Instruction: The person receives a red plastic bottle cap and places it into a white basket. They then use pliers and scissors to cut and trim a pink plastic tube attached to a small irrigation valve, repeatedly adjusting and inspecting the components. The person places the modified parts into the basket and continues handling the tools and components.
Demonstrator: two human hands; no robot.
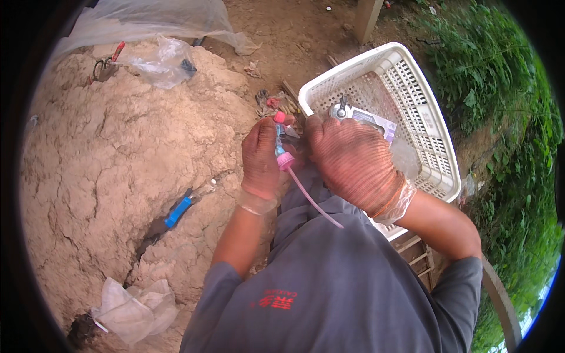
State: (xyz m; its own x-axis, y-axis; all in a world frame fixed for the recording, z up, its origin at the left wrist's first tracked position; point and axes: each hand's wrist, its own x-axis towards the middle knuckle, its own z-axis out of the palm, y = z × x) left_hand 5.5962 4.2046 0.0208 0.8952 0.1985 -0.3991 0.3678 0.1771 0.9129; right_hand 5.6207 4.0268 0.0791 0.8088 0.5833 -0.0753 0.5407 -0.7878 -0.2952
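My left hand (261, 157), in a thin clear glove over a reddish one, is closed around a small squeeze bottle (279, 143). The bottle has a pale blue body, a pink tip on top and a pink screw cap (285, 160) below. From that cap a thin pink tube (315, 203) hangs down across my grey shirt. Close beside the bottle, my right hand (353, 162) is curled with its back upward, over the near side of a white basket (376, 63). Its fingertips are mostly hidden, and I cannot make out what they grip.
Inside the basket lie a metal clamp-like part (339, 110) and a white-and-purple box (381, 124). On the cracked earth mound to the left are a blue-handled tool (178, 212), a red-handled tool (118, 52) and crumpled plastic bags (134, 309). Green plants (482, 65) grow at the right.
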